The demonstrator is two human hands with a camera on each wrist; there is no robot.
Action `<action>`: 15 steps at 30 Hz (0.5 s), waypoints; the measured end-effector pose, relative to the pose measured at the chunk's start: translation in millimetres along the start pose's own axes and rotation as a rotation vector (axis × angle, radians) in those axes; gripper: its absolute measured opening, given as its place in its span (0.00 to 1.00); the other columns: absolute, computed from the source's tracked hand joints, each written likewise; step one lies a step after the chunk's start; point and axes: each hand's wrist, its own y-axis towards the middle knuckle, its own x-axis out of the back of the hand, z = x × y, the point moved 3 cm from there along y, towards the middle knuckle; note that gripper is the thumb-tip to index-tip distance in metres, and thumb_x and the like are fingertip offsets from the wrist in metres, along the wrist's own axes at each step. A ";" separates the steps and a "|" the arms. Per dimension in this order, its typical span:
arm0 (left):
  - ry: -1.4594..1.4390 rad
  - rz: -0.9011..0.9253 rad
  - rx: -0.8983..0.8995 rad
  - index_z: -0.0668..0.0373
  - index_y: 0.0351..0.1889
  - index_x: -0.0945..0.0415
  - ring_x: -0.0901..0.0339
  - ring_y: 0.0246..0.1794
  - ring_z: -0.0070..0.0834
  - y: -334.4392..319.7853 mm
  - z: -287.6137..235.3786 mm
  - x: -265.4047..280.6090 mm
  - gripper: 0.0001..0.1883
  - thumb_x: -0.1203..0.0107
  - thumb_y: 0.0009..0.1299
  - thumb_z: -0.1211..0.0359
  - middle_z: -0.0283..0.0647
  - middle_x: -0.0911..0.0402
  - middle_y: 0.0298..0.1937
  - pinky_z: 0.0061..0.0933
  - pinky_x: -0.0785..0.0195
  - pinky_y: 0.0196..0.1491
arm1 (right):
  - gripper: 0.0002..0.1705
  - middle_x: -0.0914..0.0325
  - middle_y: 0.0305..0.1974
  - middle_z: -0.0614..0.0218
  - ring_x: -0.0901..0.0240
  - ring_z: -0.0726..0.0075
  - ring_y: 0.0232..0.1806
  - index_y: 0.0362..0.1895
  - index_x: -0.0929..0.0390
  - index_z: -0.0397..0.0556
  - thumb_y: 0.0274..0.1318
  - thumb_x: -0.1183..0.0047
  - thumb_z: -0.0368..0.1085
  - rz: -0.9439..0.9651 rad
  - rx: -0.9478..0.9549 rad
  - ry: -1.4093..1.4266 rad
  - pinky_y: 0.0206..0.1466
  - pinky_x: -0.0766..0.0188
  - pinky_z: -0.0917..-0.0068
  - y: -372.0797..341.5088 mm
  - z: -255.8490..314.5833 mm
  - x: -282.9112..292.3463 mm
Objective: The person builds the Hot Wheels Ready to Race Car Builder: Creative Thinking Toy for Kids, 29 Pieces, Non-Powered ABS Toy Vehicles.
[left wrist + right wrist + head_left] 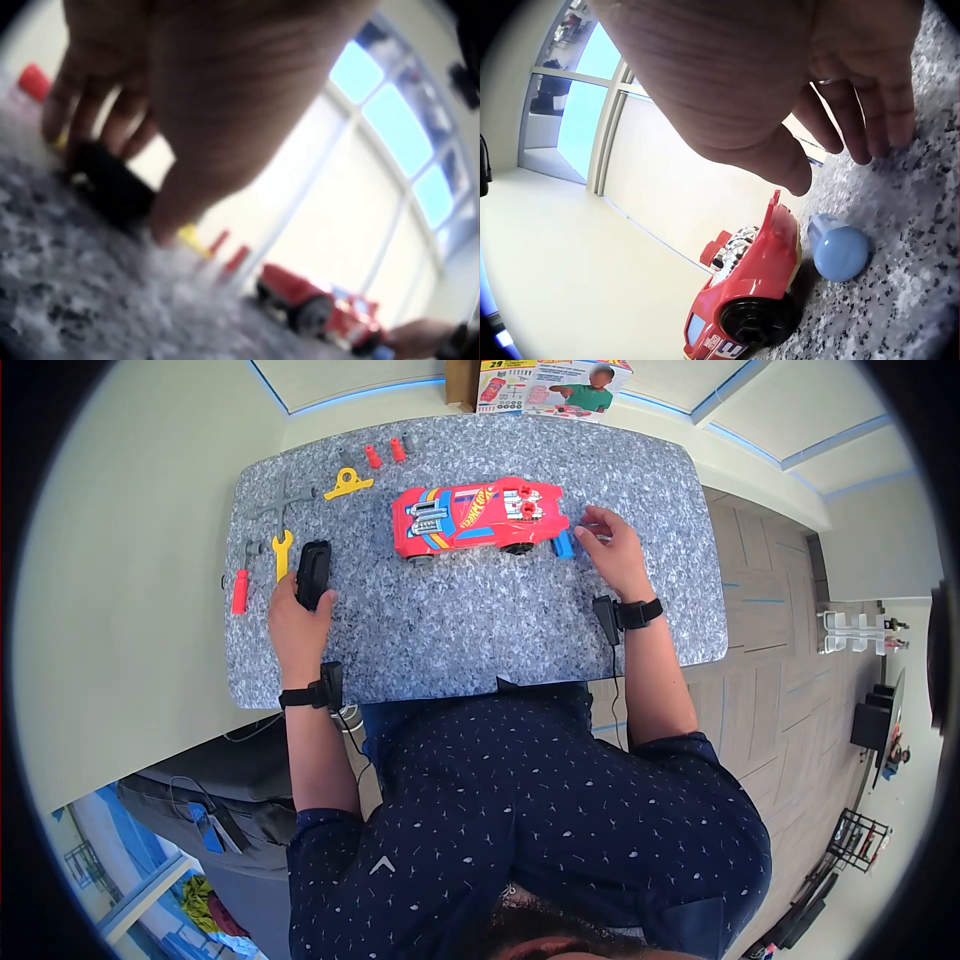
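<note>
On the left of the table, the left hand point(296, 622) grips a black oblong object point(314, 572); the left wrist view has this hand point(202, 97) with fingers and thumb on opposite sides of the black object point(116, 187). A red toy car point(475, 520) stands at the table's middle. Close to its right end lies a blue piece point(563, 545), rounded at one end in the right wrist view point(840, 251). The right hand point(618, 560) is beside the blue piece, fingers slightly bent and holding nothing; a gap separates them in the right wrist view.
Around the left side lie a yellow wrench point(282, 555), a red-handled tool point(240, 592), a grey cross-shaped tool point(282, 506) and a yellow piece point(348, 484). Two red pieces, one here point(397, 450), lie near the far edge. A printed box point(550, 388) stands beyond the table point(460, 630).
</note>
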 end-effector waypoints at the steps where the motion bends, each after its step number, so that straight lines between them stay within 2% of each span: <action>1: -0.021 -0.008 -0.005 0.68 0.69 0.18 0.11 0.61 0.56 1.1 -1.0 1.1 0.35 0.19 0.66 0.64 0.60 0.10 0.60 0.48 0.19 0.65 | 0.34 0.10 0.61 0.50 0.11 0.57 0.59 0.73 0.19 0.35 0.70 0.27 0.39 0.000 0.001 0.000 0.61 0.13 0.60 0.5 -0.9 -0.1; 4: -0.051 -0.034 -0.003 0.70 0.69 0.18 0.13 0.64 0.58 3.7 -5.9 8.5 0.34 0.20 0.66 0.69 0.61 0.11 0.64 0.51 0.21 0.69 | 0.33 0.09 0.61 0.50 0.11 0.57 0.59 0.73 0.19 0.35 0.70 0.28 0.39 0.003 0.006 -0.003 0.61 0.13 0.60 2.1 -2.8 -0.4; 7: -0.091 -0.082 -0.028 0.69 0.70 0.18 0.13 0.64 0.59 8.4 -6.5 16.2 0.34 0.20 0.65 0.70 0.60 0.11 0.62 0.51 0.22 0.69 | 0.33 0.09 0.61 0.50 0.11 0.56 0.59 0.73 0.19 0.35 0.70 0.28 0.40 0.006 0.006 -0.008 0.61 0.14 0.60 2.0 -1.2 0.6; 10: -0.072 -0.111 -0.038 0.68 0.70 0.18 0.12 0.64 0.52 13.2 -11.6 25.7 0.33 0.21 0.66 0.72 0.57 0.11 0.62 0.47 0.18 0.67 | 0.33 0.09 0.61 0.50 0.10 0.56 0.59 0.73 0.19 0.36 0.70 0.28 0.40 0.004 0.009 -0.002 0.62 0.14 0.60 2.6 -4.4 -0.1; 13: -0.287 -0.105 0.008 0.67 0.70 0.18 0.12 0.63 0.43 16.5 -30.5 39.7 0.32 0.21 0.67 0.76 0.52 0.12 0.64 0.40 0.14 0.64 | 0.33 0.09 0.61 0.50 0.10 0.55 0.59 0.73 0.18 0.36 0.69 0.27 0.40 0.004 0.007 -0.002 0.62 0.14 0.59 3.3 -7.4 -0.4; 15: -0.404 -0.093 -0.091 0.67 0.72 0.19 0.13 0.66 0.38 19.9 -49.1 52.9 0.31 0.25 0.69 0.80 0.49 0.16 0.70 0.39 0.18 0.70 | 0.33 0.10 0.62 0.51 0.10 0.54 0.59 0.72 0.18 0.37 0.69 0.26 0.41 0.009 -0.003 -0.026 0.61 0.14 0.58 2.6 3.8 4.1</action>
